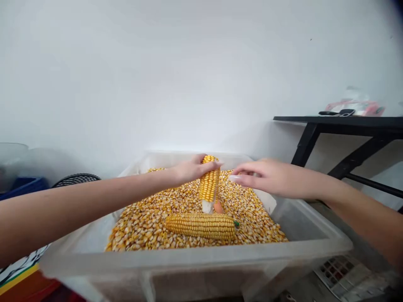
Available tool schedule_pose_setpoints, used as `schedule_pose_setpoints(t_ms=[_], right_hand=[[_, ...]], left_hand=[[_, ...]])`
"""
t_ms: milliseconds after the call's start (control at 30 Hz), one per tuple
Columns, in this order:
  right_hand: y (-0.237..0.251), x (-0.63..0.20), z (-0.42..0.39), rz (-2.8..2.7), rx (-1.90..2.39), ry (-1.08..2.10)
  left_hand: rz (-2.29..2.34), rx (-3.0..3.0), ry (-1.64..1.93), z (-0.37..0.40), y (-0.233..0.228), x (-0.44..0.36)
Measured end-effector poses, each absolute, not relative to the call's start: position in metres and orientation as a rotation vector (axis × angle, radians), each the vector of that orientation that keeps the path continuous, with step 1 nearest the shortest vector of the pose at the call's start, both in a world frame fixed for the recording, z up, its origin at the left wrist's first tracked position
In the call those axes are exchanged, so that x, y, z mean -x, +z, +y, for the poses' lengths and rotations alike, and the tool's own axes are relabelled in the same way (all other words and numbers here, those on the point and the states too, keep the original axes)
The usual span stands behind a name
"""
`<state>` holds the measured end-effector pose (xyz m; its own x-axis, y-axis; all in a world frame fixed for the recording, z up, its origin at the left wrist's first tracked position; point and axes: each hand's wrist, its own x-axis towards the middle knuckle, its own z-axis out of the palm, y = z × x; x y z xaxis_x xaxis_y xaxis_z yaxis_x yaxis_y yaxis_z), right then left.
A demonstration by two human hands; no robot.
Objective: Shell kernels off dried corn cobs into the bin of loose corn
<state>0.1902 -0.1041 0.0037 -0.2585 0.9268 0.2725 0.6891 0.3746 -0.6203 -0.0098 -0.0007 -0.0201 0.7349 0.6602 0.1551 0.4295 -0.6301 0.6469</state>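
Two corn cobs are showing in the clear plastic bin (315, 235). One corn cob (209, 184) is standing almost straight up, with its white bottom end poking into the loose corn kernels (141, 222). The left hand (189, 170) is holding it near the top, and the fingers (211, 165) are curling around the cob and pressing on it. Holding it upright this way probably keeps it steady and lets any kernels that come off drop straight down into the pile.

The right hand (267, 176) is hovering just beside the upright cob, not touching it as far as I can tell. Its fingers are stretching out toward the cob and lying close together, holding nothing.

The second corn cob (201, 225) is lying flat on the kernels, nearer to the person, just below the standing one. A small orange thing (218, 206) is peeking out between the two cobs, and I cannot tell what it is.

Kernels are filling most of the bin, so the walls are probably keeping them from spilling. A black table (340, 121) is standing off to the right by the white wall (157, 75), with some blurry things on top. A dark round fan grille (75, 179) is sitting to the left.
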Motion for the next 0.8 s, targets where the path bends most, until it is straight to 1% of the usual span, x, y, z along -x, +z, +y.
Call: schedule_pose_setpoints(t_ms=[67,133,233,300,400,567,633,800], right_hand=[[-0.004,-0.188,-0.061,-2.255,1.394,0.692],[-0.019,-0.185,-0.032,-2.359,1.357,0.915],[-0.045,-0.181,-0.011,-2.125,1.289,1.119],[-0.058,-0.178,-0.008,-1.947,1.246,1.200],[-0.073,-0.176,-0.008,-1.760,1.218,1.216],[-0.093,-0.171,-0.010,-1.552,1.274,1.101],[-0.099,-0.165,-0.015,-1.510,1.283,1.121],[-0.094,-0.146,-0.029,-1.545,1.187,1.208]], left_hand=[[0.930,-2.263,0.614,0.009,-0.031,-0.008],[0.980,-2.170,0.748,0.017,-0.044,-0.022],[0.976,-1.996,0.958,0.026,-0.061,-0.033],[0.966,-1.897,1.008,0.031,-0.068,-0.034],[0.932,-1.811,0.922,0.040,-0.074,-0.029],[0.993,-1.858,0.694,0.042,-0.082,-0.019],[0.965,-1.847,0.627,0.037,-0.084,-0.017],[0.918,-1.923,0.702,0.028,-0.076,-0.011]])
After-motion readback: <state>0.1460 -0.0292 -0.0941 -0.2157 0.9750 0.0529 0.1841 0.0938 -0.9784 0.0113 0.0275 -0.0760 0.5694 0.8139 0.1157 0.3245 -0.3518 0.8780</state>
